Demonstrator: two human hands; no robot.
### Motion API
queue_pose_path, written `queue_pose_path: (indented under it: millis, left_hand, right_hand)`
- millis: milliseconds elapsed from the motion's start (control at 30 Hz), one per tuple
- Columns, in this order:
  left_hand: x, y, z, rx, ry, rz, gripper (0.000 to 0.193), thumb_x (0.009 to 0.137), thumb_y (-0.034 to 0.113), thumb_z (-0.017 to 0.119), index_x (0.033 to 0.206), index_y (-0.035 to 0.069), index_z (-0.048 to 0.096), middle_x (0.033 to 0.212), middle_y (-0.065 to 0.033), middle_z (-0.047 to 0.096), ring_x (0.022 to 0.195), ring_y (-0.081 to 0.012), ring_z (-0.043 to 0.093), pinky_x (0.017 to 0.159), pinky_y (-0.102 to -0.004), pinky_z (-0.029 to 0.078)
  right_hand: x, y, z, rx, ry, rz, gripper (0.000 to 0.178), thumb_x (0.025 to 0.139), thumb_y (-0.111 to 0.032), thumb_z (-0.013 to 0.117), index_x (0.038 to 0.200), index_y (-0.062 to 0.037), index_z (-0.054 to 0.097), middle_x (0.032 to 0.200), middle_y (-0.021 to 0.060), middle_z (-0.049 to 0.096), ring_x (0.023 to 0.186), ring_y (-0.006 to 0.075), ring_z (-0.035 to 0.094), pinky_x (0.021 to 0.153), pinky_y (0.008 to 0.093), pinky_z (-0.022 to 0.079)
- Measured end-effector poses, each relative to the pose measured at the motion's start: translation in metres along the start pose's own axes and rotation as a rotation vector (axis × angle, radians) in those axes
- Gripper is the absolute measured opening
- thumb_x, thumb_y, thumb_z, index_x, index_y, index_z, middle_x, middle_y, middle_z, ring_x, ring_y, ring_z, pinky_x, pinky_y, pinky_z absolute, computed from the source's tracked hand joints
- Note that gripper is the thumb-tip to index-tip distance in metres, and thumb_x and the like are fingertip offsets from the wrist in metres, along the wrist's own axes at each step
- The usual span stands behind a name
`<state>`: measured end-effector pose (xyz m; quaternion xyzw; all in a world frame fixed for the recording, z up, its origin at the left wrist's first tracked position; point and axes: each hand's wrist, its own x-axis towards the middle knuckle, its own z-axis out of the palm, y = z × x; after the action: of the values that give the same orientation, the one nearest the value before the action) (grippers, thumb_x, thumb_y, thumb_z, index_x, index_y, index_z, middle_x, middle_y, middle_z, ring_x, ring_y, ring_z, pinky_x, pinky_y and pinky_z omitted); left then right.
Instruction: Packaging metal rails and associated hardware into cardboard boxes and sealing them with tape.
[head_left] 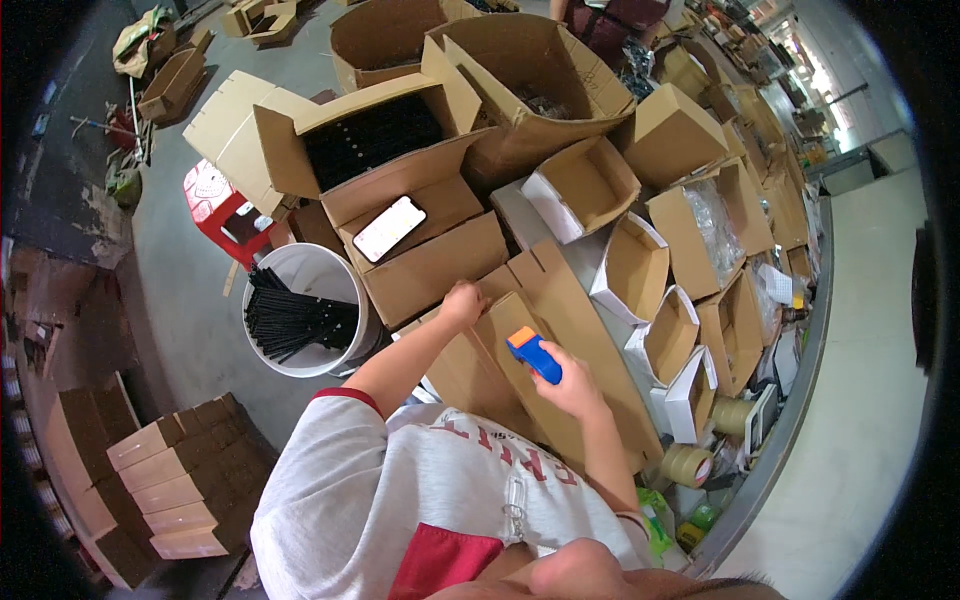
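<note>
My right hand (572, 385) grips a blue tape dispenser (540, 358) with an orange front end. The dispenser is just above a brown cardboard box (510, 395) in front of me; whether it touches the board cannot be told. At the far end of this box, my left hand (465, 303) is closed on its cardboard edge, fingers partly hidden. Beyond it stands an open carton (375, 130) packed with black items. A phone with a lit screen (389, 229) lies on that carton's flap.
A white bucket (350, 290) of black rods stands at the left. Small open white boxes (632, 268) line the right side. Tape rolls (687, 465) sit by the grey table edge (780, 480). Stacked flat cartons (185, 470) are at the lower left; another person (610, 25) is at the back.
</note>
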<state>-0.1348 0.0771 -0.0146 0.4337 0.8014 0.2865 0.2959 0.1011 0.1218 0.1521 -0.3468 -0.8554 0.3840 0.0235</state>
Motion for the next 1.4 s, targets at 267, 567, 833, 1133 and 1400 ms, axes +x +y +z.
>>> queue_pose_path:
  millis: [267, 567, 833, 1133, 1400]
  left_hand:
    - [-0.007, -0.003, 0.021, -0.045, 0.253, 0.121, 0.041, 0.078, 0.029, 0.071, 0.107, 0.003, 0.057, 0.110, -0.0194, 0.058, 0.094, -0.0377, 0.061, 0.075, -0.0451, 0.051]
    - [-0.029, 0.027, 0.014, -0.059, 0.114, 0.173, 0.050, 0.080, 0.047, 0.065, 0.104, 0.003, 0.066, 0.085, -0.0211, 0.066, 0.082, -0.0376, 0.063, 0.074, -0.0431, 0.049]
    - [-0.057, 0.064, 0.030, 0.585, 0.138, 0.468, 0.081, 0.073, 0.049, 0.070, 0.138, 0.012, 0.038, 0.145, -0.0123, 0.035, 0.133, -0.0308, 0.032, 0.101, -0.0592, 0.028]
    - [-0.144, 0.189, 0.118, 0.749, -0.639, 1.121, 0.101, 0.057, 0.032, 0.076, 0.144, 0.014, 0.027, 0.125, -0.0155, 0.044, 0.120, -0.0321, 0.039, 0.104, -0.0498, 0.024]
    - [-0.082, 0.146, 0.052, 0.828, -1.103, 1.132, 0.086, 0.068, 0.031, 0.075, 0.142, 0.015, 0.032, 0.129, -0.0153, 0.047, 0.120, -0.0327, 0.043, 0.102, -0.0461, 0.033]
  right_hand:
    - [0.011, 0.011, -0.004, -0.141, -0.037, 0.019, 0.050, 0.070, -0.016, 0.065, 0.117, -0.0033, 0.057, 0.096, 0.0201, 0.066, 0.086, 0.0341, 0.065, 0.077, 0.0384, 0.051]
    - [-0.084, 0.056, -0.034, -0.040, -0.122, 0.116, 0.056, 0.065, -0.020, 0.067, 0.120, -0.0143, 0.059, 0.096, 0.0183, 0.066, 0.083, 0.0343, 0.065, 0.076, 0.0408, 0.051]
    - [-0.245, 0.103, -0.061, -0.113, -0.104, 0.391, 0.059, 0.062, -0.021, 0.070, 0.121, -0.0147, 0.060, 0.097, 0.0165, 0.066, 0.087, 0.0338, 0.063, 0.081, 0.0390, 0.050]
    - [-0.278, 0.123, -0.037, 0.107, 0.550, 0.214, 0.055, 0.078, -0.028, 0.071, 0.125, -0.0050, 0.054, 0.109, 0.0165, 0.054, 0.092, 0.0298, 0.058, 0.083, 0.0348, 0.047]
    - [-0.309, 0.082, 0.133, 0.197, 1.586, 1.081, 0.047, 0.083, -0.021, 0.066, 0.121, -0.0001, 0.046, 0.116, 0.0196, 0.046, 0.108, 0.0348, 0.046, 0.093, 0.0438, 0.037]
